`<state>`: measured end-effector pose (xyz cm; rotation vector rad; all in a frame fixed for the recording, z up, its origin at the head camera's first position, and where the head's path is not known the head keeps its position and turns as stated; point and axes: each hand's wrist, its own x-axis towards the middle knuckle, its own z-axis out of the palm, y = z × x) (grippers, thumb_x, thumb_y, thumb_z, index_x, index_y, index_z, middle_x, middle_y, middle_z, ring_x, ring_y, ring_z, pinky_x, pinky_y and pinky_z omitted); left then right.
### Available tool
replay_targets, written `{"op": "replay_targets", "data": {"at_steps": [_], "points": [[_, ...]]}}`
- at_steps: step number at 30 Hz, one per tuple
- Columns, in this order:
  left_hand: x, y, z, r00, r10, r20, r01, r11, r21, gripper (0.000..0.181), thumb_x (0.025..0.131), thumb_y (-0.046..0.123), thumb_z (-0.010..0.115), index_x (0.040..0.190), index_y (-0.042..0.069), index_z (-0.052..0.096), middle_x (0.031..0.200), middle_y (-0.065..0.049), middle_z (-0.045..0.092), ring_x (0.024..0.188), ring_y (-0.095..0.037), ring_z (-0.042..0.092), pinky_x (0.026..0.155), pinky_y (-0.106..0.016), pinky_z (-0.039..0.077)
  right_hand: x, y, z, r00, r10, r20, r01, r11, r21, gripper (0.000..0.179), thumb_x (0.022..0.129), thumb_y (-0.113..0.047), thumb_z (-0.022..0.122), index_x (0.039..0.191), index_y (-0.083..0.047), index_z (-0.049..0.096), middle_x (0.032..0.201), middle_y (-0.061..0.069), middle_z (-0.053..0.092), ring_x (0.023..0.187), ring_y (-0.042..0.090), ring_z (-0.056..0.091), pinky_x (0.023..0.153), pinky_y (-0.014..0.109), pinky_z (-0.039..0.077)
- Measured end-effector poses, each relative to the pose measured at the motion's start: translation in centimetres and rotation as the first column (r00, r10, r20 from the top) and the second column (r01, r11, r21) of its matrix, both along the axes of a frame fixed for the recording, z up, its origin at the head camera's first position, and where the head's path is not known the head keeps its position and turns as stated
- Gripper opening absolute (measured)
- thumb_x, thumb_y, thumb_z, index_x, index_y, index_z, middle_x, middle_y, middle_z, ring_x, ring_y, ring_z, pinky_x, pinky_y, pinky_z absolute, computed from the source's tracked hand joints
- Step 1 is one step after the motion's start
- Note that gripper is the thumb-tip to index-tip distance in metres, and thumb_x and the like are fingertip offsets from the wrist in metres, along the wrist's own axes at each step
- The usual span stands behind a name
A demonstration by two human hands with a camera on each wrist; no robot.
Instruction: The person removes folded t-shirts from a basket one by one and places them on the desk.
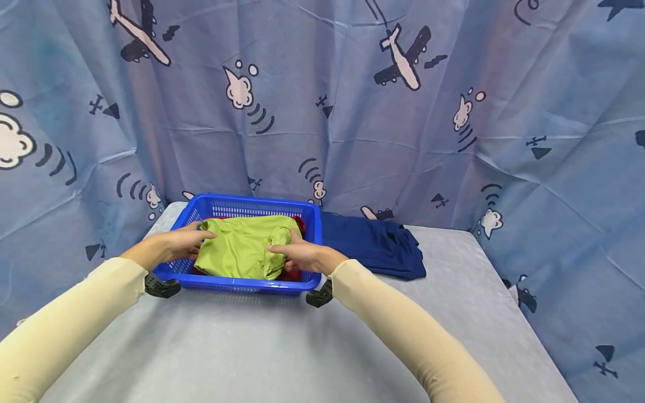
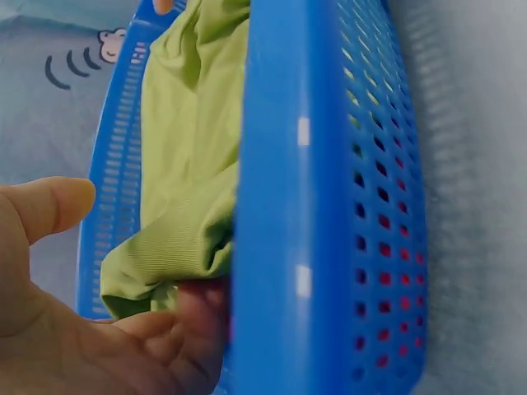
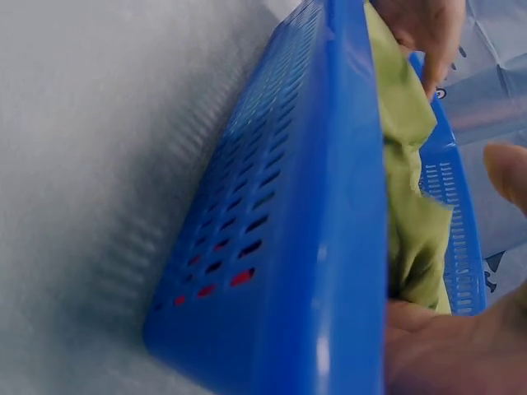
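A folded lime-green garment [image 1: 242, 246] with a ribbed edge lies in the blue plastic basket [image 1: 237, 284], on top of red cloth [image 1: 299, 224]. At its left end is my left hand [image 1: 183, 242]. In the left wrist view that hand's thumb [image 2: 58, 206] stands apart from the cloth, while its fingers reach under the ribbed end. My right hand [image 1: 304, 253] is at the opposite end, fingers against the underside of the garment [image 3: 412, 222] and partly hidden by the basket rim. Its thumb [image 3: 506, 169] is raised off the cloth in the right wrist view.
Folded navy cloth [image 1: 373, 246] lies right beside the basket on the grey table [image 1: 242, 347]. A blue curtain [image 1: 312, 112] with airplane prints hangs behind the table and along its sides. The basket's perforated walls stand close around both hands.
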<state>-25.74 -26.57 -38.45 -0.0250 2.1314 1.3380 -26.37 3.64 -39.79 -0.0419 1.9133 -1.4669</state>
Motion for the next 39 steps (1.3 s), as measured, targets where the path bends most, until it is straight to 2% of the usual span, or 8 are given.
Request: {"op": "replay_targets", "data": {"at_steps": [2, 5, 8, 14, 26, 29, 33, 39], "points": [[0.0, 0.4, 0.2, 1.000, -0.009, -0.023, 0.008, 1.000, -0.025, 0.087, 0.107, 0.031, 0.039, 0.155, 0.005, -0.029, 0.160, -0.039, 0.014, 0.142, -0.045, 0.037, 0.097, -0.038, 0.050, 0.0, 0.1, 0.1, 0.998, 0.052, -0.034, -0.052, 0.998, 0.021, 0.105, 0.099, -0.032, 0.064, 0.160, -0.032, -0.022, 0.162, 0.015, 0.023, 0.073, 0.018, 0.040, 0.087, 0.037, 0.043], [-0.1, 1.0, 0.6, 0.997, -0.035, -0.066, 0.033, 0.999, -0.036, 0.092, 0.106, 0.033, 0.045, 0.157, 0.016, -0.029, 0.162, -0.037, 0.009, 0.147, -0.053, 0.025, 0.111, -0.057, 0.041, 0.0, 0.3, 0.1, 0.982, 0.141, -0.128, -0.130, 0.987, 0.094, 0.105, 0.099, -0.035, 0.065, 0.161, -0.031, -0.019, 0.171, 0.011, 0.006, 0.119, 0.022, 0.054, 0.112, 0.044, 0.041], [-0.2, 1.6, 0.9, 0.993, -0.084, -0.081, 0.085, 0.996, 0.010, 0.096, 0.106, 0.032, 0.048, 0.154, 0.028, -0.034, 0.164, -0.034, -0.006, 0.148, -0.059, 0.014, 0.116, -0.070, 0.027, -0.2, 0.6, 0.2, 0.953, 0.234, -0.192, -0.202, 0.964, 0.172, 0.103, 0.098, -0.038, 0.065, 0.161, -0.031, -0.016, 0.172, 0.006, -0.013, 0.158, 0.028, 0.011, 0.127, 0.051, 0.022], [-0.2, 2.7, 0.9, 0.990, -0.139, -0.028, 0.141, 0.986, 0.087, 0.092, 0.106, 0.030, 0.049, 0.156, 0.037, -0.029, 0.165, -0.023, -0.028, 0.149, -0.061, 0.000, 0.118, -0.071, 0.022, -0.6, 0.7, 0.5, 0.928, 0.318, -0.193, -0.282, 0.939, 0.196, 0.096, 0.100, -0.039, 0.062, 0.163, -0.034, -0.011, 0.172, 0.005, -0.011, 0.160, 0.029, 0.002, 0.127, 0.052, 0.019], [-0.4, 1.8, -0.9, 0.971, -0.239, 0.025, 0.240, 0.969, -0.057, 0.079, 0.106, 0.028, 0.048, 0.164, 0.015, -0.005, 0.165, -0.030, -0.018, 0.152, -0.053, -0.009, 0.123, -0.066, 0.007, -0.3, 0.4, -0.3, 0.902, 0.362, -0.237, -0.293, 0.914, 0.281, 0.073, 0.099, -0.031, 0.065, 0.161, -0.024, 0.029, 0.169, 0.008, 0.022, 0.157, 0.028, 0.020, 0.126, 0.053, 0.024], [-0.5, 1.6, -1.2, 0.973, -0.232, -0.003, 0.231, 0.969, -0.082, 0.074, 0.106, 0.026, 0.048, 0.162, 0.004, 0.005, 0.165, -0.032, -0.010, 0.153, -0.052, -0.005, 0.124, -0.064, 0.009, -0.2, 0.2, -0.6, 0.897, 0.366, -0.247, -0.289, 0.910, 0.299, 0.073, 0.098, -0.028, 0.067, 0.161, -0.021, 0.030, 0.169, 0.010, 0.023, 0.156, 0.029, 0.021, 0.126, 0.052, 0.024], [-0.5, 1.7, -1.4, 0.981, -0.182, -0.072, 0.174, 0.979, -0.107, 0.073, 0.103, 0.016, 0.053, 0.159, -0.008, 0.014, 0.163, -0.037, 0.000, 0.150, -0.047, 0.020, 0.123, -0.059, 0.024, -0.1, -0.1, -1.0, 0.896, 0.371, -0.246, -0.279, 0.899, 0.339, 0.075, 0.096, -0.024, 0.069, 0.161, -0.018, 0.031, 0.168, 0.012, 0.024, 0.155, 0.029, 0.022, 0.126, 0.051, 0.023], [-0.1, 2.0, -1.6, 0.978, -0.112, -0.175, 0.085, 0.984, -0.159, 0.073, 0.093, 0.000, 0.059, 0.156, -0.008, 0.024, 0.160, -0.039, 0.012, 0.132, -0.036, 0.042, 0.108, -0.044, 0.046, 0.0, -0.5, -1.4, 0.932, 0.287, -0.221, -0.218, 0.932, 0.291, 0.080, 0.092, -0.002, 0.069, 0.160, -0.020, 0.031, 0.169, 0.013, 0.020, 0.153, 0.028, 0.023, 0.125, 0.048, 0.027]]}}
